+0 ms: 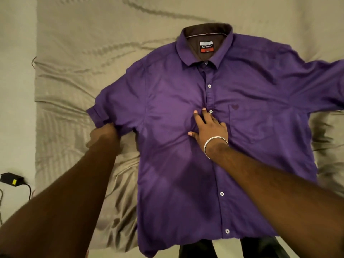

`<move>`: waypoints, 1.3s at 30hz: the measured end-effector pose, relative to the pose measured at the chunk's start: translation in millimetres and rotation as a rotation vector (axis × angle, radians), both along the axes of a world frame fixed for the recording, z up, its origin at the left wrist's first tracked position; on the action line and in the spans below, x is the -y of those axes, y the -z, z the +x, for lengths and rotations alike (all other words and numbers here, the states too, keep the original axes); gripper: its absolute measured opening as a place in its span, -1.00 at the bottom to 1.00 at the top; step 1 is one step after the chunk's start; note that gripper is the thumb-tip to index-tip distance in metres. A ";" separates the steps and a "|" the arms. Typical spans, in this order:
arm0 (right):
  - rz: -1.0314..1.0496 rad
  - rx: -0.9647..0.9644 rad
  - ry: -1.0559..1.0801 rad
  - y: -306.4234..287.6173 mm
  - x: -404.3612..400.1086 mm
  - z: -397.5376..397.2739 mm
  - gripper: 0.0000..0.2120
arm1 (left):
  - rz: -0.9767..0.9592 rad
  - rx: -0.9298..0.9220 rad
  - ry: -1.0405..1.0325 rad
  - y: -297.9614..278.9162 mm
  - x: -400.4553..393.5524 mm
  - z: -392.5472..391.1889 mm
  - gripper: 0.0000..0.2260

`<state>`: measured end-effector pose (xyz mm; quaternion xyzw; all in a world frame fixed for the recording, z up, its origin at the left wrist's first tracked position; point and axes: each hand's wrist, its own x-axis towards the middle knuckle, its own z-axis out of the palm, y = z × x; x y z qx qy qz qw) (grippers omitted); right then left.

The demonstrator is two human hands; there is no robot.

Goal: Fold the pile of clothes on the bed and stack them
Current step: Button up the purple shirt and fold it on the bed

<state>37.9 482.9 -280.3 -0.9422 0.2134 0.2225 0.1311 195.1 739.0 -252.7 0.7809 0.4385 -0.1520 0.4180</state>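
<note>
1. Left hand (104,135) grips the near sleeve hem; right hand (208,127) presses flat, fingers straight, beside the placket
2. Purple shirt (186,174) lies spread front-up on the bed sheet (74,71)
3. Risk: pulling the sleeve could drag the body askew if the pressing palm slips

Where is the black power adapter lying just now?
In the head view, the black power adapter lies at the far left edge, beside the grey bedsheet, left of the left forearm.
</note>
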 end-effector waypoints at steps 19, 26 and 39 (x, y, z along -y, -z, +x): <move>1.423 0.533 1.019 -98.4 139.1 2.8 -0.79 | -0.152 0.605 0.931 -86.9 312.9 -108.5 -0.53; 1.385 0.622 1.286 -76.6 237.1 -27.5 -0.76 | -0.432 0.251 1.231 -45.7 418.0 -154.9 -0.47; 0.893 0.492 1.214 -38.7 282.1 -67.1 -0.62 | 0.344 0.390 1.459 -15.2 451.7 -107.1 -0.58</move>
